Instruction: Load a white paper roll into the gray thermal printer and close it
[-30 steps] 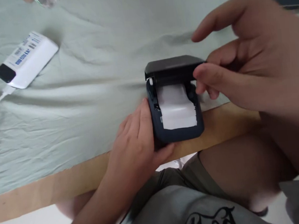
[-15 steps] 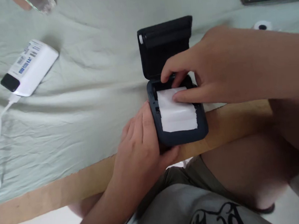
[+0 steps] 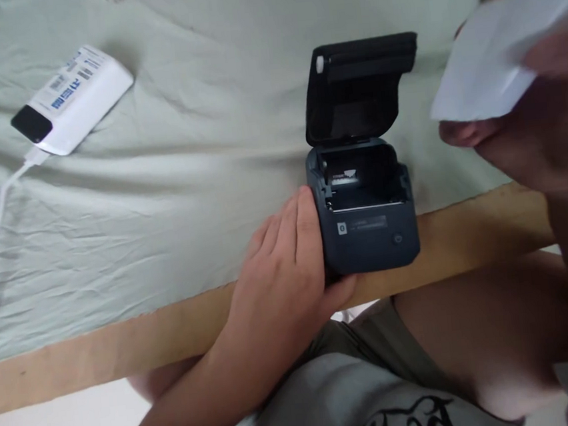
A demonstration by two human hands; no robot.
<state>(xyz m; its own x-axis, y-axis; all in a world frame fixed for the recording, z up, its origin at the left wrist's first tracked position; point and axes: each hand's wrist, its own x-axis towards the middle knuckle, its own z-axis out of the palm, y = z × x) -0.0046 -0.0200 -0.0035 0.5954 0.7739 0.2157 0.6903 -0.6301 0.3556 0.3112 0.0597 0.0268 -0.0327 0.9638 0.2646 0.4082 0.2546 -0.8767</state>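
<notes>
power sign (image 3: 398,239) on dark-blue device (image 3: 369,258); label (image 3: 68,86) on white device (image 3: 89,118), lettering (image 3: 409,422) on shirt (image 3: 340,382) illegible.

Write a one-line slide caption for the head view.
Left hand steadies a dark device, its lid open, while the right hand holds white paper.

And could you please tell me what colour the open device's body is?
The device's body is dark blue; the head view shows it.

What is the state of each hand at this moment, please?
Left hand: holding the dark device, fingers along its side.
Right hand: holding the white paper, away from the dark device.
</notes>
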